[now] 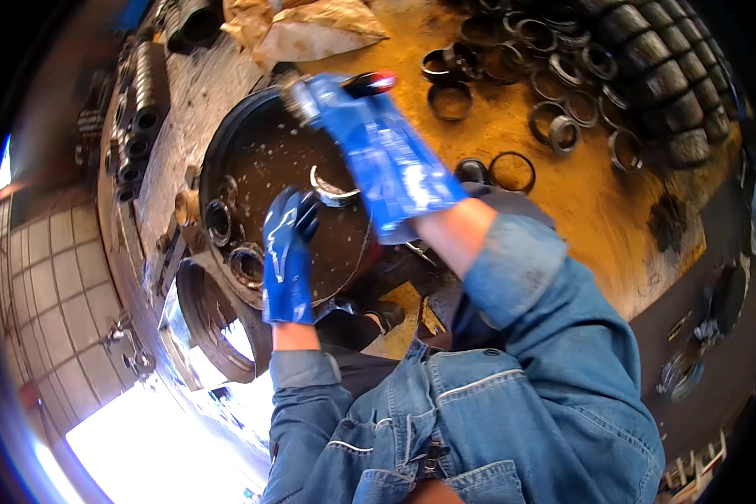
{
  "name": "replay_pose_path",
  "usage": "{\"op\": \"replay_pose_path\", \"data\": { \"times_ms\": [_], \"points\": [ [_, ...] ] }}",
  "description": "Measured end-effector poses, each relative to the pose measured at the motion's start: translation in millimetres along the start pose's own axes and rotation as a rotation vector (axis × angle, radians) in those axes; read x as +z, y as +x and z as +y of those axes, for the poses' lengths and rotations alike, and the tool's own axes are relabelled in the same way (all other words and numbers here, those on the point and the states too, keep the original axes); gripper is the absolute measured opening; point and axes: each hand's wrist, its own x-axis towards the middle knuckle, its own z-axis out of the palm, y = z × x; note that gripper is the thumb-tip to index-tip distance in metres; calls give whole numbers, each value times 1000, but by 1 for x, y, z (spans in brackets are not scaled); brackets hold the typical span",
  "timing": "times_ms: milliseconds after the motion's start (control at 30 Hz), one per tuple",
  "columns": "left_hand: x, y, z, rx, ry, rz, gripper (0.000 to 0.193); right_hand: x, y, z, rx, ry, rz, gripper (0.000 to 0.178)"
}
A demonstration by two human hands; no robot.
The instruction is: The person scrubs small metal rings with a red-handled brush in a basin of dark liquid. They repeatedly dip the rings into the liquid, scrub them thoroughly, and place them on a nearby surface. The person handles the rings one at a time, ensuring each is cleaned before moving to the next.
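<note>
My left hand (287,252), in a blue glove, hangs over a round black basin (212,155) of brown liquid. Its fingers are stretched forward and a little bent, with darkened tips close to a shiny metal ring (334,191). Only a crescent of that ring shows, and whether the fingertips touch it I cannot make out. Up at the basin's far rim, my right hand (353,118), also blue-gloved and smeared by motion, is closed around a brush (297,99). A red handle end (383,81) sticks out on the hand's other side.
More metal rings (245,265) sit at the basin's left edge. Loose rings (554,101) crowd the yellow-brown table (596,227), beside stacked dark rings (659,80). Crumpled brown paper (323,32) lies beyond the basin. Rows of ribbed metal cylinders (147,92) stand far left.
</note>
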Motion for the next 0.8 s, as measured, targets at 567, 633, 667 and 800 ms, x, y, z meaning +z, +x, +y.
{"op": "replay_pose_path", "data": {
  "times_ms": [567,633,667,800],
  "points": [
    [-18,30,7,-190,54,-283,42,15,1,9,91,-74,-30,36],
    [-19,27,4,-193,109,-154,44,10,-1,5,114,-76,-32,36],
    [-20,25,1,-214,110,-104,47,9,-1,3,120,-79,-32,36],
    [-14,-5,-3,-194,-55,-154,35,5,7,-5,123,-95,-37,36]
  ]
}}
